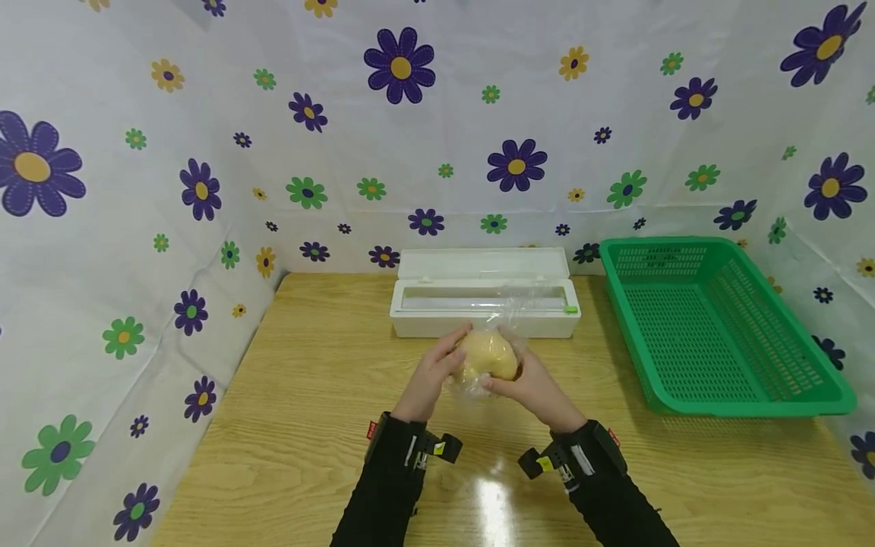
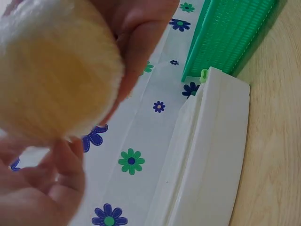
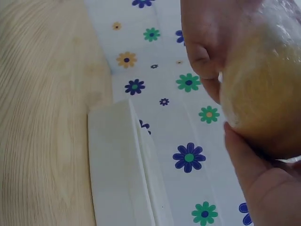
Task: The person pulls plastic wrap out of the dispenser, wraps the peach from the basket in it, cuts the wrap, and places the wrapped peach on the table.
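Between both hands, above the table, is a pale yellow, rounded lump wrapped in cling film (image 1: 489, 354); its exact kind cannot be told. My left hand (image 1: 432, 374) grips it from the left, with the thumb and fingers curled about its side. On the opposite side my right hand (image 1: 536, 386) holds it, thumb at the front. Loose clear film sticks up above the lump and hangs below it. In the left wrist view the lump (image 2: 59, 75) fills the upper left, and the right wrist view shows its film-covered side (image 3: 263, 89) close up.
Just behind the hands stands a white cling film dispenser (image 1: 478, 327) with its lid raised, a film roll inside and a green slider (image 1: 570, 310) at its right end. A green plastic basket (image 1: 636, 357) sits at the right. Flower-printed cloth hangs behind the wooden table (image 1: 307, 395).
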Available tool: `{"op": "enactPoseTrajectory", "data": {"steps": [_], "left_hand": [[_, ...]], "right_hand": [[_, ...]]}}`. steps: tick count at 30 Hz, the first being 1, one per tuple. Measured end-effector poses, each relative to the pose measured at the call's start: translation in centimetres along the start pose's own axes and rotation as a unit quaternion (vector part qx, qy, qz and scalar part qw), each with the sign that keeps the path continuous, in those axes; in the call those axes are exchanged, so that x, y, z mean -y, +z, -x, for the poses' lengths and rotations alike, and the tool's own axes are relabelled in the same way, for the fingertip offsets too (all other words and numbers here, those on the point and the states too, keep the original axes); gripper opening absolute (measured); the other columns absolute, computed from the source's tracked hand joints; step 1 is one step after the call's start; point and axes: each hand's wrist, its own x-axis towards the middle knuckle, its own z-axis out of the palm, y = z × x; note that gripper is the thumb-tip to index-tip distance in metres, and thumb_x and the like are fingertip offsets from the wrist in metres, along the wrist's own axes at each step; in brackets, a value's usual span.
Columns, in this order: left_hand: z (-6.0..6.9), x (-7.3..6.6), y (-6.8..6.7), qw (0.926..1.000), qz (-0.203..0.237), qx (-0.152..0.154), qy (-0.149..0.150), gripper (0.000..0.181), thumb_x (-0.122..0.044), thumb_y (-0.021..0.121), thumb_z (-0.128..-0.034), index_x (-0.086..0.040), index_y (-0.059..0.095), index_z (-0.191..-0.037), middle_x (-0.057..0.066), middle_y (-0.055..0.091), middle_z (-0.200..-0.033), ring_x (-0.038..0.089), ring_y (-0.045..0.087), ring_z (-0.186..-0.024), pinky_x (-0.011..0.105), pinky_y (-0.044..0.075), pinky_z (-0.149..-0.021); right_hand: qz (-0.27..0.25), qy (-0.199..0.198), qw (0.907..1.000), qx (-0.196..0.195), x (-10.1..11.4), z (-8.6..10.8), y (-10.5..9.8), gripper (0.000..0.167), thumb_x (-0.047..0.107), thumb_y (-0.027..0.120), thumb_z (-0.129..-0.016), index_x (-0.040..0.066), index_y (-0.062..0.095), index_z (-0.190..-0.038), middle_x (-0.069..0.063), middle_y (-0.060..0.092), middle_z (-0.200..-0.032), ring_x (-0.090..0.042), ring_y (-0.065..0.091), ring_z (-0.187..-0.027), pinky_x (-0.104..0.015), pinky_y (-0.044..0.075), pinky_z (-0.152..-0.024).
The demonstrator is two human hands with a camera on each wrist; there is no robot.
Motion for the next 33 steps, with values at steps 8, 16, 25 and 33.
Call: {"op": "enactPoseTrajectory", "data": {"steps": [8, 16, 25, 33], "left_hand": [[-0.2, 1.3, 1.6, 0.9920, 0.112, -0.016, 0.056, 0.091, -0.041, 0.060, -0.0811, 0.002, 0.006, -0.139, 0.016, 0.007, -0.145, 0.029, 0.018, -0.129, 0.032, 0.027, -0.098], [-0.7, 1.3, 3.0, 0.9904, -0.036, -0.086, 0.102, 0.066, -0.014, 0.049, -0.0913, -0.008, 0.006, -0.141, 0.013, 0.010, -0.145, 0.025, 0.025, -0.126, 0.036, 0.033, -0.095], [-0.9, 1.4, 2.8, 0.9238, -0.307, -0.098, 0.207, 0.048, -0.017, 0.030, -0.0977, 0.005, 0.015, -0.138, 0.021, 0.011, -0.142, 0.031, 0.015, -0.129, 0.049, 0.022, -0.098], [-1.0, 1.1, 2.6, 0.8968, -0.369, -0.084, 0.228, 0.053, -0.044, 0.015, -0.0950, -0.023, 0.011, -0.143, 0.025, 0.016, -0.138, 0.040, 0.031, -0.120, 0.052, 0.041, -0.081]], "right_hand": [[-0.140, -0.049, 0.9827, -0.110, -0.4, -0.9, 0.7, 0.049, 0.006, 0.059, -0.080, -0.007, 0.037, -0.122, -0.012, 0.047, -0.108, -0.016, 0.050, -0.094, -0.026, 0.044, -0.078], [-0.160, -0.061, 0.9789, -0.111, -0.5, -1.4, 1.8, 0.047, 0.008, 0.060, -0.082, -0.003, 0.037, -0.121, -0.010, 0.046, -0.110, -0.014, 0.048, -0.094, -0.024, 0.044, -0.075], [-0.111, -0.037, 0.9821, -0.148, -0.1, -1.5, 2.2, 0.034, 0.004, 0.058, -0.082, -0.007, 0.045, -0.111, -0.009, 0.052, -0.101, -0.013, 0.051, -0.088, -0.025, 0.044, -0.074], [-0.054, -0.028, 0.9832, -0.172, 0.0, -1.4, 2.1, 0.034, 0.009, 0.061, -0.081, -0.005, 0.049, -0.110, -0.012, 0.054, -0.098, -0.015, 0.051, -0.081, -0.025, 0.044, -0.068]]}}
